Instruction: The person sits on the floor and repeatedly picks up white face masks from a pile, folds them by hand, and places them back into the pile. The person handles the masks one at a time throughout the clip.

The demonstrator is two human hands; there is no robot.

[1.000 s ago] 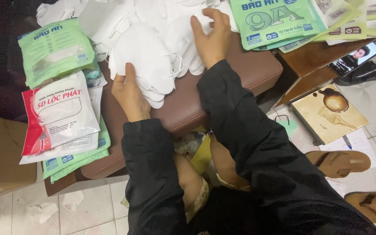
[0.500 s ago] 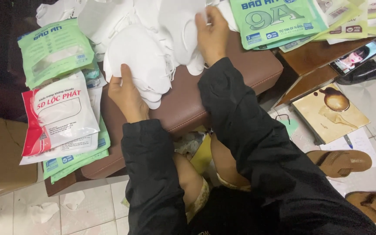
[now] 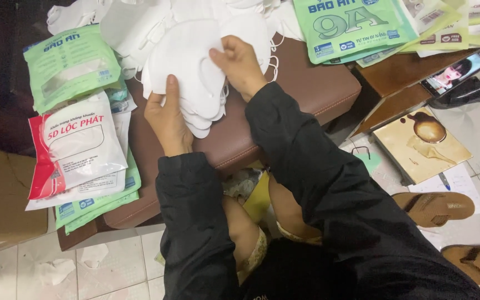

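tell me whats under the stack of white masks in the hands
Under the stack of white masks, held by the left hand and right hand, lies the brown padded cushion. The cushion directly beneath is hidden.

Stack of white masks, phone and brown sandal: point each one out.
Stack of white masks (image 3: 187, 61), head view, on the top mask's face.
Phone (image 3: 455, 73), head view, on its lit screen.
Brown sandal (image 3: 433, 208), head view, on its footbed.

We have one view only, a camera worn on the head that looks steeply down and slightly forward from close range over our own dark sleeves, lap and knees onto a brown padded stool (image 3: 306, 94), with tiled floor (image 3: 112, 266) at the edges.
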